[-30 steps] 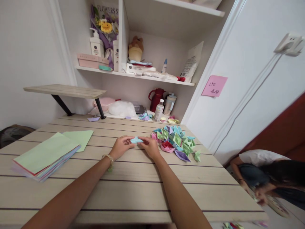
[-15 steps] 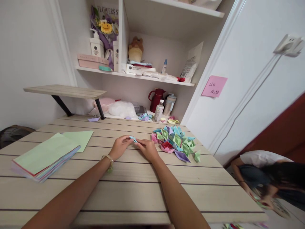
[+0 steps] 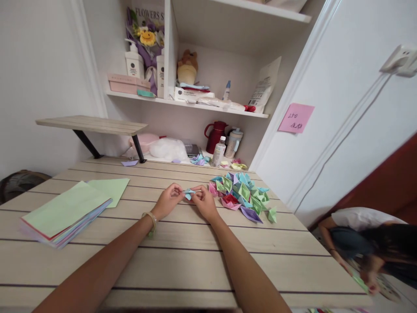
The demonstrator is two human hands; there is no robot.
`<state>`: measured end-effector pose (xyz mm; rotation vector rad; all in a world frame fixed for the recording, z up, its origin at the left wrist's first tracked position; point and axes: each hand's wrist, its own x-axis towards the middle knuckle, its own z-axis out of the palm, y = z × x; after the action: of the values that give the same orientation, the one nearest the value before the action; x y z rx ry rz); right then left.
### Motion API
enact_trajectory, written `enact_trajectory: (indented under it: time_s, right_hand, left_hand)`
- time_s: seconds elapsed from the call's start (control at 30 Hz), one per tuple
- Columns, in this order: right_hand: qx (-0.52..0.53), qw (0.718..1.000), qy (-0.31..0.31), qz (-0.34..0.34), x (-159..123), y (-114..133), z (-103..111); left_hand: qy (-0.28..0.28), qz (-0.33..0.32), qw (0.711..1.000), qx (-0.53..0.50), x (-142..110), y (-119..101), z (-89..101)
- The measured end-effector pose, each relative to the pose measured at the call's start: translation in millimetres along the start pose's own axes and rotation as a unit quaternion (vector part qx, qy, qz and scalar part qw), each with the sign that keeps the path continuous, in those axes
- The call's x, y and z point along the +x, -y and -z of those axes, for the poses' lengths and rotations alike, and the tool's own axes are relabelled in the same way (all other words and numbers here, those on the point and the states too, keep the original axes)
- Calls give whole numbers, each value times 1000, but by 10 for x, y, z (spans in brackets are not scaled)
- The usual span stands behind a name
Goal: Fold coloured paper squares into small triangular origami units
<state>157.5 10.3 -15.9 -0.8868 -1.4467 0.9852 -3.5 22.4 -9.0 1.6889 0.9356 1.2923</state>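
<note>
Between my two hands, just above the slatted table (image 3: pixel 182 261), is a small folded piece of light blue paper (image 3: pixel 188 194). My left hand (image 3: pixel 168 201) pinches its left end, and a bracelet circles that wrist. At the paper's right end, my right hand (image 3: pixel 204 202) has its thumb and fingers closed on it. The paper's middle opens out, with a flap hanging below. Close by on the right lies a heap of folded paper boats (image 3: pixel 243 191) in green, blue, pink, red and purple.
On the left lies a stack of coloured paper (image 3: pixel 65 208), green on top. Behind it stands a small raised shelf (image 3: pixel 94 124) on black legs. A bottle (image 3: pixel 218 152), a red jug (image 3: pixel 215 137) and a tumbler (image 3: pixel 233 143) line the back. At right a person (image 3: pixel 361 234) crouches, holding green paper.
The blue paper has gone from a narrow folded strip to a more opened shape with a flap below. My hands have drawn slightly apart at its ends.
</note>
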Motion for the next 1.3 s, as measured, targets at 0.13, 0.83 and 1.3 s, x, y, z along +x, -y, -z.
enact_trajectory:
  time_s: [0.13, 0.83, 1.3]
  right_hand:
    - [53, 998, 6, -19, -7, 2, -8]
    - [49, 998, -9, -36, -116, 77, 63]
    - [-132, 990, -48, -15, -179, 139, 61]
  left_hand:
    - [28, 43, 996, -72, 20, 8, 32]
    - [24, 69, 992, -103, -46, -4, 19]
    - [41, -4, 999, 9, -92, -17, 4]
